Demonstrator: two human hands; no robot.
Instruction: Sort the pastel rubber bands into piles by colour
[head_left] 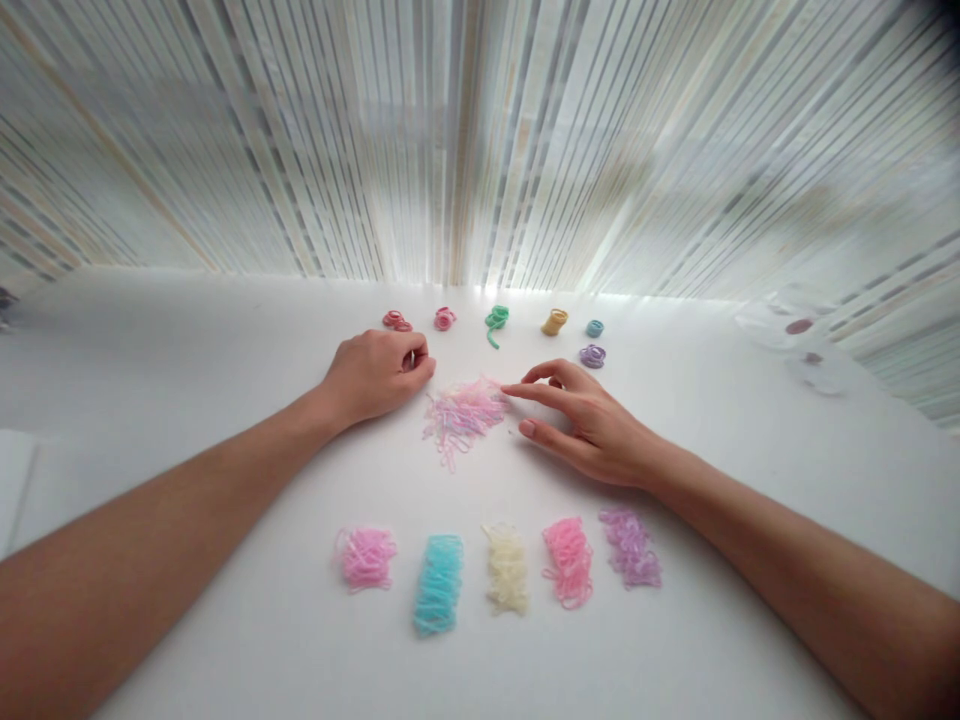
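Observation:
A loose heap of thin pale pink and lilac loops (pixel 466 412), which look like small elastic bands, lies on the white table (pixel 285 640) between my hands. My left hand (pixel 382 370) rests left of the heap with its fingers curled and pressed together; whatever they hold, if anything, is hidden. Just behind it sits a cluster of red hair ties (pixel 397 321). My right hand (pixel 581 415) reaches in from the right, fingers apart, its index fingertip at the heap's right edge. A tiny speck lies near its thumb.
Nearer me is a row of sorted band piles: pink (pixel 367 558), turquoise (pixel 438 585), cream (pixel 508 570), coral pink (pixel 568 562) and purple (pixel 631 547). Behind stand pink (pixel 445 318), green (pixel 496 320), yellow (pixel 555 321), blue (pixel 595 328) and purple hair ties (pixel 592 356). A striped curtain (pixel 457 140) borders the table.

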